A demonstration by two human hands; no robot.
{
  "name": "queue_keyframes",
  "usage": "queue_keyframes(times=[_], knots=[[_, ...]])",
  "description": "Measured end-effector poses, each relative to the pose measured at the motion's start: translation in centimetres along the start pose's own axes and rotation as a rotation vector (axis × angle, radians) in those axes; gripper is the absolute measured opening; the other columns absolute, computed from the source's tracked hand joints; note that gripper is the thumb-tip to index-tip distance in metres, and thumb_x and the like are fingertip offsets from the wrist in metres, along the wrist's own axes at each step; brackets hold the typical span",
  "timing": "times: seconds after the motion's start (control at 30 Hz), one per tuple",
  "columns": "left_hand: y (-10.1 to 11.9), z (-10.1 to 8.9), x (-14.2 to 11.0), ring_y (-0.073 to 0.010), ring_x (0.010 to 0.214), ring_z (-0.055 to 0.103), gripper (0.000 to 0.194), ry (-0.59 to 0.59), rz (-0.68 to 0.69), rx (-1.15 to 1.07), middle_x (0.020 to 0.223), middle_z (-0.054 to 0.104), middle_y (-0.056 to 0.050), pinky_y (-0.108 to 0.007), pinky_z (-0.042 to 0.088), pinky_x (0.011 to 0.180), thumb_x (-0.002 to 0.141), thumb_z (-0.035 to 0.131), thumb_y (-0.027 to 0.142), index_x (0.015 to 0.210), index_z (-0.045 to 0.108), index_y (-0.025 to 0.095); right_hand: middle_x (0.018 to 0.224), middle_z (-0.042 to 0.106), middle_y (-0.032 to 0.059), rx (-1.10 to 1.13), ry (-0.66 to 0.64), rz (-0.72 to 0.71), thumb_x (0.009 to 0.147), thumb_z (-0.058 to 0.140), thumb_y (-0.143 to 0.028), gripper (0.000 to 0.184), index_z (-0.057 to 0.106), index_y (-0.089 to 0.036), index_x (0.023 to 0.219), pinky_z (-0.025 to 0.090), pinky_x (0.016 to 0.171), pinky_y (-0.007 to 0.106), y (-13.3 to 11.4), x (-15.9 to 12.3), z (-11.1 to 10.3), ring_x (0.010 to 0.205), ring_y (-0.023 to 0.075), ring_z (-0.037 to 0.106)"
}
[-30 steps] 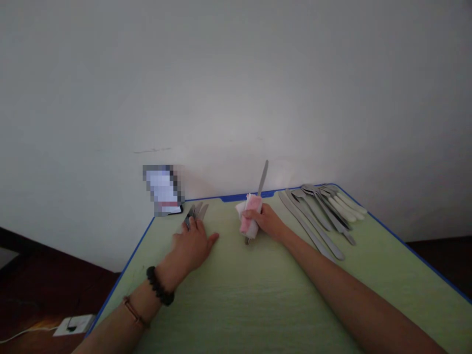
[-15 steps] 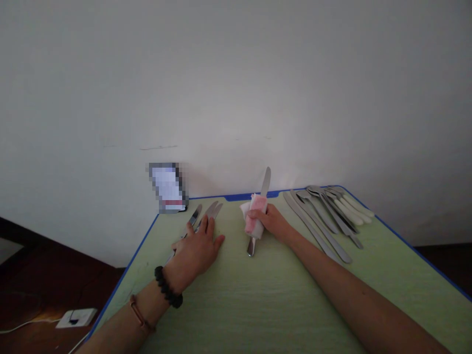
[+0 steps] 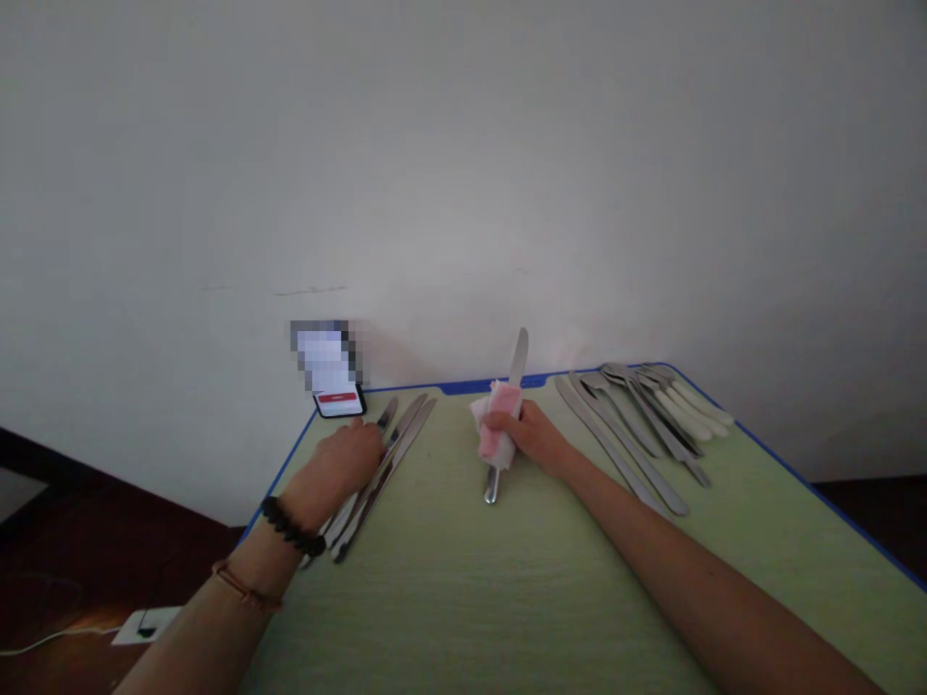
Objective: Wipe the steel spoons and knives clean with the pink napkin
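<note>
My right hand (image 3: 532, 434) is closed around a folded pink and white cloth (image 3: 499, 425). The cloth wraps the middle of a table knife (image 3: 519, 357), whose blade points up toward the wall and whose handle end sticks out below. My left hand (image 3: 344, 463) is over the left side of the table, holding nothing, with a finger stretched toward the lower edge of a phone (image 3: 339, 401); whether it touches is unclear. Beneath and beside that hand lie table knives (image 3: 395, 463), partly covered by it.
On the right of the green table (image 3: 463, 598) lie long metal knives (image 3: 623, 444), spoons (image 3: 652, 405) and pieces with cream handles (image 3: 695, 415). The wall (image 3: 463, 193) stands right behind the table. A white power strip (image 3: 145, 625) is on the floor at left.
My left hand has moved left off the knives toward the phone, uncovering more of their blades and handles. The right hand, cloth and knife have stayed nearly still.
</note>
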State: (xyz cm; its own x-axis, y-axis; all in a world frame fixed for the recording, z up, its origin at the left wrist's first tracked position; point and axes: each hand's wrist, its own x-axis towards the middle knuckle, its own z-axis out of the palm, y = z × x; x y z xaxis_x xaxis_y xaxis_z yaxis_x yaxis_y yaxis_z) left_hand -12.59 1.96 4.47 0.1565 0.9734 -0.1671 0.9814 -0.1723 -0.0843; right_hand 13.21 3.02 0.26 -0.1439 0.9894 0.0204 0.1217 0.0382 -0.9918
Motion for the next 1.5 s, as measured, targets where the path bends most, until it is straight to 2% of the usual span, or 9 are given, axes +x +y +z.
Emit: queue_keyframes(times=[0.2,0.37,0.53,0.6,0.7,0.8,0.93,1.07,1.5], knots=[[-0.3,-0.5,0.6,-0.0273,0.084,0.069,0.028,-0.13,-0.003,0.074,0.091,0.071,-0.019,-0.032,0.051,0.07,0.085,0.044,0.025,0.086,0.068,0.01,0.056,0.052,-0.0001,0.002,-0.011,-0.002,0.065,0.062,-0.039,0.026,0.054,-0.015,0.058,0.033,0.049,0.024,-0.1,0.0,-0.1,0.052,0.01,0.042],[-0.5,-1.1,0.4,-0.0255,0.075,0.069,0.028,-0.157,0.022,0.093,0.081,0.072,-0.015,-0.03,0.051,0.063,0.083,0.045,0.029,0.079,0.068,0.012,0.054,0.05,-0.0008,-0.012,-0.011,0.0,0.065,0.061,-0.04,0.028,0.051,-0.016,0.054,0.031,0.049,0.025,-0.1,0.0,-0.2,0.051,0.0099,0.04],[1.1,-1.5,0.0,-0.0305,0.094,0.066,0.036,-0.049,0.04,0.094,0.103,0.066,-0.021,-0.038,0.052,0.073,0.091,0.034,0.028,0.103,0.062,0.008,0.055,0.051,-0.0004,-0.029,-0.007,0.017,0.065,0.061,-0.041,0.028,0.053,-0.016,0.056,0.032,0.05,0.025,0.0,0.0,-0.1,0.051,0.0102,0.041],[1.9,-1.1,0.1,-0.0276,0.109,0.059,0.038,0.018,0.107,0.073,0.119,0.06,-0.019,-0.038,0.05,0.085,0.095,0.029,0.026,0.115,0.056,0.01,0.055,0.052,-0.0007,-0.033,-0.007,0.012,0.065,0.061,-0.04,0.026,0.054,-0.016,0.057,0.033,0.05,0.025,-0.1,0.1,-0.1,0.051,0.0101,0.042],[2.5,0.6,0.7,-0.0218,0.127,0.044,0.042,0.121,0.288,-0.002,0.139,0.047,-0.013,-0.034,0.037,0.105,0.098,0.027,0.033,0.13,0.046,0.013,0.054,0.051,-0.0015,-0.041,-0.003,-0.002,0.064,0.06,-0.037,0.024,0.052,-0.016,0.056,0.033,0.049,0.024,-0.2,0.1,0.0,0.05,0.0095,0.041],[2.4,3.2,1.5,-0.0278,0.139,0.027,0.054,0.21,0.355,-0.029,0.15,0.033,-0.015,-0.043,0.027,0.112,0.098,0.027,0.039,0.141,0.034,0.009,0.052,0.05,-0.0023,-0.042,-0.01,-0.02,0.064,0.059,-0.036,0.023,0.051,-0.017,0.054,0.032,0.047,0.023,-0.3,0.1,0.0,0.049,0.0089,0.04],[2.2,5.3,1.9,-0.0295,0.142,0.018,0.058,0.224,0.296,-0.054,0.154,0.024,-0.012,-0.047,0.025,0.112,0.097,0.023,0.045,0.145,0.029,0.013,0.052,0.048,-0.0028,-0.055,-0.018,-0.026,0.063,0.059,-0.036,0.023,0.05,-0.017,0.054,0.031,0.047,0.023,-0.3,0.1,-0.1,0.048,0.0089,0.039],[2.6,5.1,1.4,-0.0287,0.142,0.017,0.06,0.241,0.292,-0.077,0.155,0.023,-0.007,-0.047,0.024,0.112,0.097,0.022,0.049,0.147,0.025,0.016,0.052,0.048,-0.0028,-0.065,-0.019,-0.022,0.064,0.059,-0.037,0.024,0.05,-0.017,0.053,0.031,0.048,0.024,-0.3,0.0,-0.1,0.049,0.0092,0.039],[1.5,5.2,0.2,-0.0249,0.142,0.02,0.059,0.329,0.307,-0.132,0.153,0.029,-0.008,-0.044,0.024,0.113,0.098,0.022,0.049,0.146,0.026,0.016,0.052,0.048,-0.003,0.079,-0.117,-0.09,0.071,0.058,-0.04,0.027,0.05,-0.018,0.057,0.03,0.048,0.024,0.1,0.0,1.1,0.049,0.0096,0.041]])
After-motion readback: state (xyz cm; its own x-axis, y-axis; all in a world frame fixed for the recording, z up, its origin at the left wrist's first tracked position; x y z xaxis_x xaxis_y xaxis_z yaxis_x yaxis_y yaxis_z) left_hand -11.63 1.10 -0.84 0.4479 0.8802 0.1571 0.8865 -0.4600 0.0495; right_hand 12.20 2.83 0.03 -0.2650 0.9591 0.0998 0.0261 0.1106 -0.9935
